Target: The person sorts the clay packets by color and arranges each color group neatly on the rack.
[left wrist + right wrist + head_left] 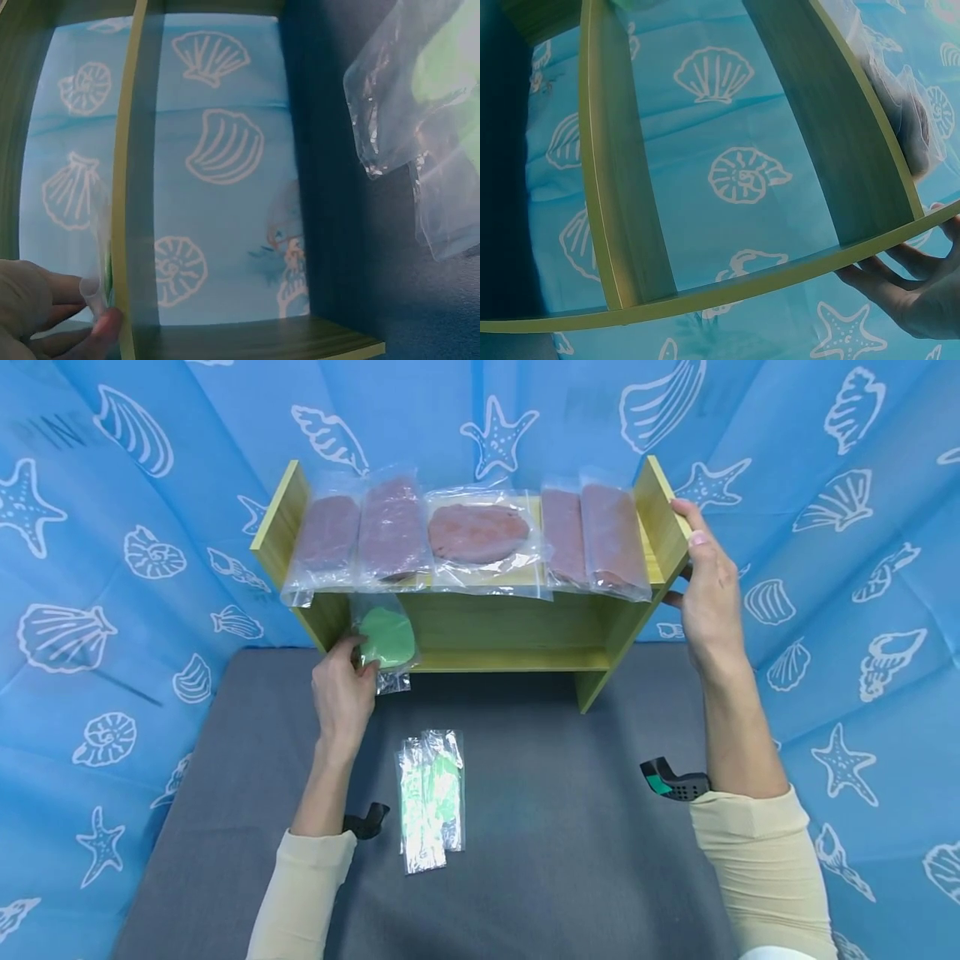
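My left hand [343,693] pinches a clear plastic bag with a flat, rounded green piece [387,637] inside. It holds the bag at the left end of the lower board of a small wooden shelf [517,660]. In the left wrist view the bag [103,277] appears edge-on by the board, between thumb and fingers. My right hand [711,597] holds the shelf's right side panel [658,518]; in the right wrist view its fingers [889,289] press against the panel's outside. Several clear bags with flat reddish-brown pieces [480,533] lie along the top board.
More clear bags with green pieces [431,797] lie overlapping on the grey tabletop [540,827], in front of the shelf. A blue curtain [847,635] with white shell and starfish prints hangs behind and at both sides.
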Demonstrator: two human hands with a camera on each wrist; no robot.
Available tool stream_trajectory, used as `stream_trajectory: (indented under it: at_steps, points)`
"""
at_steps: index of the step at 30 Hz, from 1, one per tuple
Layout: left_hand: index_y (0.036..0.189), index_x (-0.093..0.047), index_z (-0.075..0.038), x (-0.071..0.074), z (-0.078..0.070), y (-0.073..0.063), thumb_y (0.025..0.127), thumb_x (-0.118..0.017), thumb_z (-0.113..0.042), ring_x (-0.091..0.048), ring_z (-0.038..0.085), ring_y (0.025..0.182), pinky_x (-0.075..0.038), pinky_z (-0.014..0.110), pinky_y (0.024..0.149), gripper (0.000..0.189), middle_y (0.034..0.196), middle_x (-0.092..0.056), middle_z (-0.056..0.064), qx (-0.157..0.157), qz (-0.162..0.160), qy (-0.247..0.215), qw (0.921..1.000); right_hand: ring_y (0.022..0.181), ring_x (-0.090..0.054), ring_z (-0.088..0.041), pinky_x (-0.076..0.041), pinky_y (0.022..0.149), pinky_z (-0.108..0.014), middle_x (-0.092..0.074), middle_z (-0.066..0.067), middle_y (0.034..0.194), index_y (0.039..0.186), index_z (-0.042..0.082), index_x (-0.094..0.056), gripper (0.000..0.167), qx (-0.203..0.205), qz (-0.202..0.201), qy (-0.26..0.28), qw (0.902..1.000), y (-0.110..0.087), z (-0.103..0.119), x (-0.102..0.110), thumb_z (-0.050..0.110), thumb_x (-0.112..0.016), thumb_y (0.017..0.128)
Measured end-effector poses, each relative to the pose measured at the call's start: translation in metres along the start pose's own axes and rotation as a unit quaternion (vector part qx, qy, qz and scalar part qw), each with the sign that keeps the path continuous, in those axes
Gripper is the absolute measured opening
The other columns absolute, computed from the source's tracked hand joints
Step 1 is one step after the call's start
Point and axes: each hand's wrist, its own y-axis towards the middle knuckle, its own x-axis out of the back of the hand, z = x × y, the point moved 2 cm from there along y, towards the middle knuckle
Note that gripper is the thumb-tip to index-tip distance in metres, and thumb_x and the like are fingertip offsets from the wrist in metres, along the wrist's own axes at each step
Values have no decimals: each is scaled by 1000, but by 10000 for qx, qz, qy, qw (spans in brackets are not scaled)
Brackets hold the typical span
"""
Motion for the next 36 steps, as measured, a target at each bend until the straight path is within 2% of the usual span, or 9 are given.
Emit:
stream_trajectory:
  at_steps: [4,7,12,16,19,22,25,29,36]
  points:
    - [112,-73,-8,1,1,-3,84,-77,-4,-68,32,79,-51,53,63,29,102,-72,11,-37,-211,411,9989,111,-49,-28,-54,85,-44,-47,-6,135,145,39,-49,43,28,-25,-203,9998,0,0,-1,37,-29,107]
    - [110,-74,-9,3,4,-4,85,-77,-5,-70,30,79,-53,53,62,26,103,-73,11,-138,-423,424,9981,110,-49,-28,-53,87,-48,-48,-8,133,144,38,-50,43,48,-42,-181,9998,0,0,-1,36,-29,107]
    - [109,-74,-6,6,13,-6,85,-75,-3,-71,28,76,-53,47,61,25,96,-73,13,-399,-685,-336,9963,112,-49,-27,-51,78,-35,-49,-7,138,144,37,-51,43,27,-103,-93,9999,1,-1,-1,33,-29,108]
    - [110,-73,-3,9,20,-7,85,-74,-1,-70,25,75,-50,29,57,25,99,-73,12,-720,-744,-819,9912,109,-50,-27,-52,72,-28,-50,-9,134,144,36,-52,42,53,-71,75,9999,2,-2,-1,33,-31,107]
    - [112,-72,-4,10,24,-12,88,-73,-3,-69,24,76,-45,17,57,24,102,-73,11,-839,-651,-1123,9880,105,-52,-28,-54,69,-26,-51,-11,126,142,33,-55,41,38,-34,375,9993,2,-3,-1,32,-34,106]
    - [114,-72,-5,11,26,-18,89,-73,-4,-68,24,77,-44,12,57,25,103,-72,10,-784,-499,-1541,9837,102,-54,-29,-55,67,-26,-51,-12,121,140,31,-56,41,47,-5,465,9989,3,-4,-1,32,-36,105]
    - [115,-72,-5,13,27,-25,89,-73,-4,-67,23,78,-46,13,59,26,105,-72,9,-701,-378,-1815,9802,103,-54,-29,-54,70,-29,-51,-11,122,141,31,-56,40,74,7,402,9992,4,-4,0,34,-38,105]
    - [112,-72,0,17,26,-36,87,-72,3,-66,25,79,-48,15,65,25,103,-72,13,-796,-471,-1978,9759,105,-53,-28,-54,76,-35,-52,-11,123,141,31,-56,40,69,-3,312,9995,3,-4,0,38,-41,105]
    - [106,-68,11,34,7,-59,84,-69,14,-62,26,78,-49,27,69,22,96,-69,23,-871,-608,-2141,9710,106,-53,-28,-55,81,-39,-51,-10,124,141,32,-56,40,103,-27,182,9998,3,-5,0,38,-39,105]
